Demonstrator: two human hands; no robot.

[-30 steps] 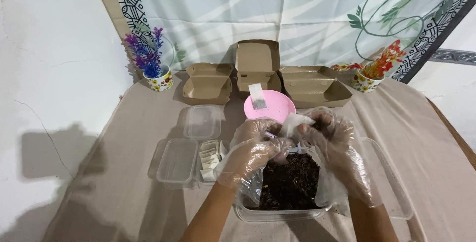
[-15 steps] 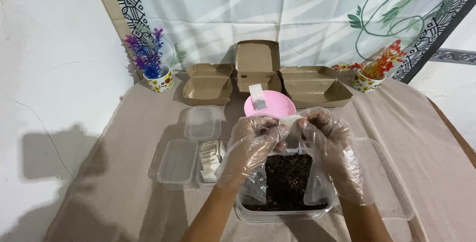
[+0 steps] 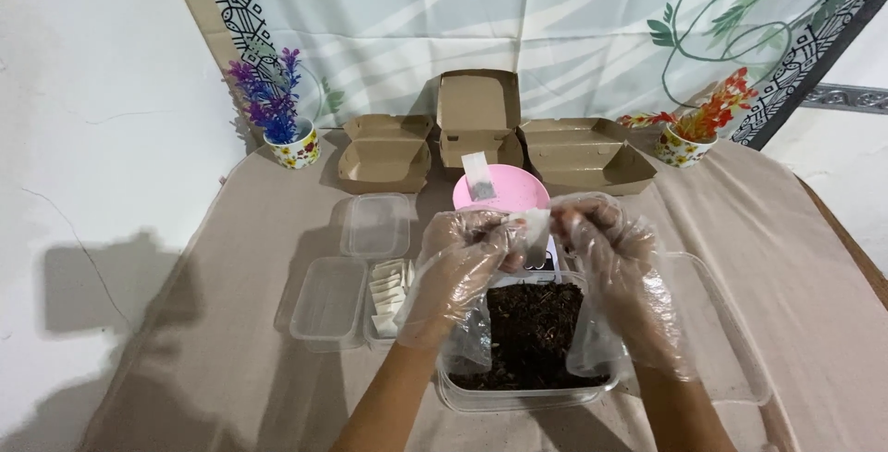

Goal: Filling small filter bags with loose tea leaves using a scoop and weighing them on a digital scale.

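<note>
Both gloved hands, left hand (image 3: 460, 272) and right hand (image 3: 618, 272), pinch a small white sachet (image 3: 534, 225) above the tub (image 3: 518, 396) of dark loose material. Recommend keeping the sachet over the tub, fingers gripping its top edge only.

Your one head camera looks steeply down and forward, close over the surface (image 3: 231, 258), facing the patterned curtain (image 3: 518, 26) behind.

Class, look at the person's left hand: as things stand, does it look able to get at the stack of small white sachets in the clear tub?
Probably yes. The sachets lie in an open tub just left of the left hand with nothing over them. But that hand and the right hand are pinching a small white sachet, so it would have to let go first.
</note>
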